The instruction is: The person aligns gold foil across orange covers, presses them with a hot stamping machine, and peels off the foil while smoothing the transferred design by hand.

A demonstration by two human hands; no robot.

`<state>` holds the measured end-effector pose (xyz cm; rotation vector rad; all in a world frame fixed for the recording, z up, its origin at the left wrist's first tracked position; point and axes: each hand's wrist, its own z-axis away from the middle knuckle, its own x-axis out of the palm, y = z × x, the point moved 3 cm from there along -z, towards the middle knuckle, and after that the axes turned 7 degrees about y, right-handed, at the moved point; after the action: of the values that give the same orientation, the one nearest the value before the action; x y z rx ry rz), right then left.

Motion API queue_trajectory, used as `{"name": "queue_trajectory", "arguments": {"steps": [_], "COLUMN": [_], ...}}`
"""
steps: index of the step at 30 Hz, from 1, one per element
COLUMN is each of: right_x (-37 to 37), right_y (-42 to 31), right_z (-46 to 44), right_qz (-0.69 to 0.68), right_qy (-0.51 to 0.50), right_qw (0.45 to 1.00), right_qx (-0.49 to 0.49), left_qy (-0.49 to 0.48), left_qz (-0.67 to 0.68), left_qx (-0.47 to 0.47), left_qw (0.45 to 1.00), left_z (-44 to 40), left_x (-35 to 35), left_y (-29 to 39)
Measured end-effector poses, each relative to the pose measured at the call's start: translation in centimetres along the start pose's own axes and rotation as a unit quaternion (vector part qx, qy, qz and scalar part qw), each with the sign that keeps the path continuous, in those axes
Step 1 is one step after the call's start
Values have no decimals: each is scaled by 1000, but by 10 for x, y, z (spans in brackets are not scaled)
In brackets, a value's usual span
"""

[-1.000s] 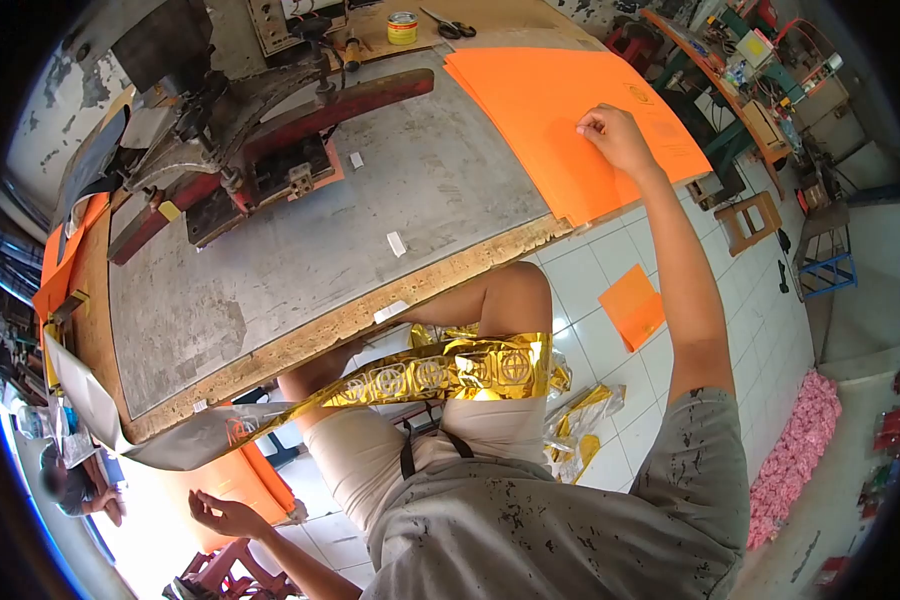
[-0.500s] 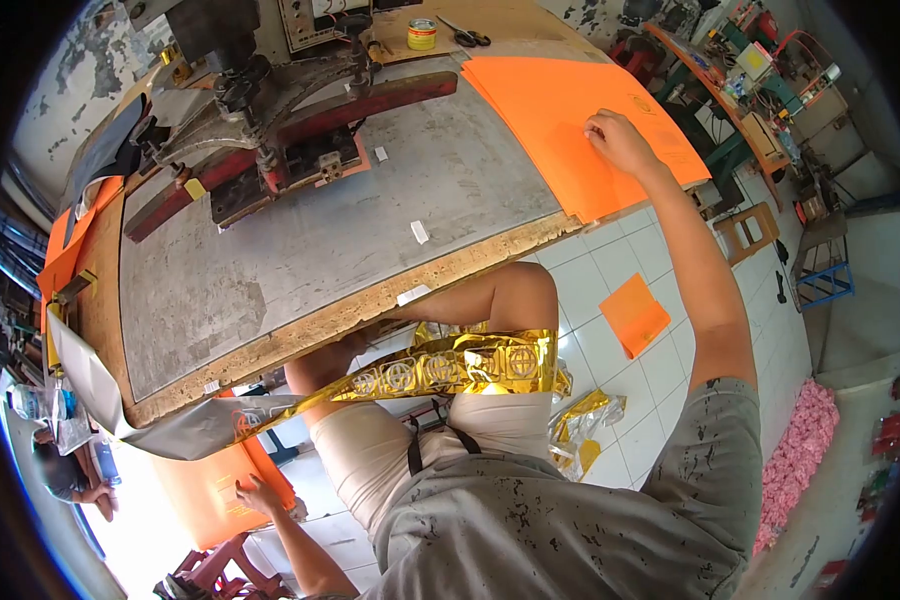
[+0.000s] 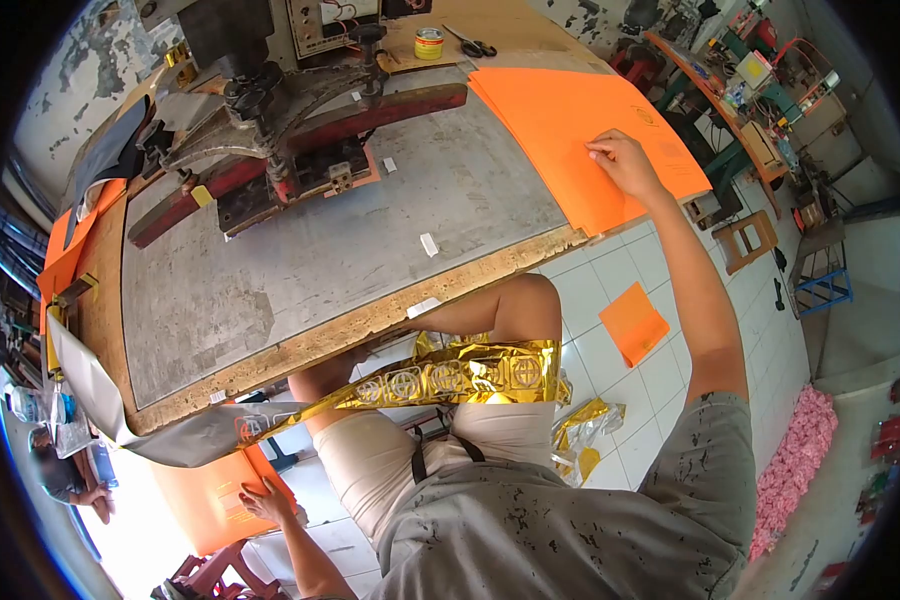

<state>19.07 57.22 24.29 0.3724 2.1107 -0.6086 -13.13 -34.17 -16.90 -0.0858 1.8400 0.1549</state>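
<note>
My right hand (image 3: 623,165) rests on a stack of orange sheets (image 3: 540,110) at the table's right end, its fingers pinched together; whether a sheet edge is between them is too small to tell. At the lower left, my left hand (image 3: 267,502) lies with fingers spread on another stack of orange sheets (image 3: 195,505). A gold foil strip (image 3: 440,380) with cut-out round emblems crosses my lap and runs left into a grey, twisted length. The press (image 3: 300,150), with a red curved bar, stands over the grey metal tabletop (image 3: 370,250).
Beyond the press are a yellow tin (image 3: 429,43) and scissors (image 3: 473,42). An orange sheet (image 3: 634,324) and crumpled gold foil (image 3: 585,430) lie on the tiled floor. A pink heap (image 3: 795,465) is at the right. Another person (image 3: 65,475) sits at the far left.
My left hand has moved up and right onto the lower stack, its fingers spreading. My right hand stays on the upper stack. The view has shifted, placing the press farther right.
</note>
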Motion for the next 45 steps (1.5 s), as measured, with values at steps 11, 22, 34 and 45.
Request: {"name": "queue_trajectory", "arguments": {"steps": [11, 22, 34, 45], "right_x": [0, -9, 2, -4], "right_y": [12, 7, 4, 15], "right_z": [-13, -18, -17, -20], "right_qz": [-7, 4, 135, -41], "right_qy": [-29, -74, -94, -99], "right_qw": [998, 997, 985, 994], "right_qx": [49, -14, -54, -4], "left_qy": [-9, -28, -48, -52], "left_qz": [-4, -9, -15, 10], "left_qx": [16, 21, 8, 0], "left_qw": [1000, 999, 999, 999], "left_z": [-4, -4, -7, -7], "left_x": [3, -5, 0, -8], "left_y": [-3, -1, -5, -3]}}
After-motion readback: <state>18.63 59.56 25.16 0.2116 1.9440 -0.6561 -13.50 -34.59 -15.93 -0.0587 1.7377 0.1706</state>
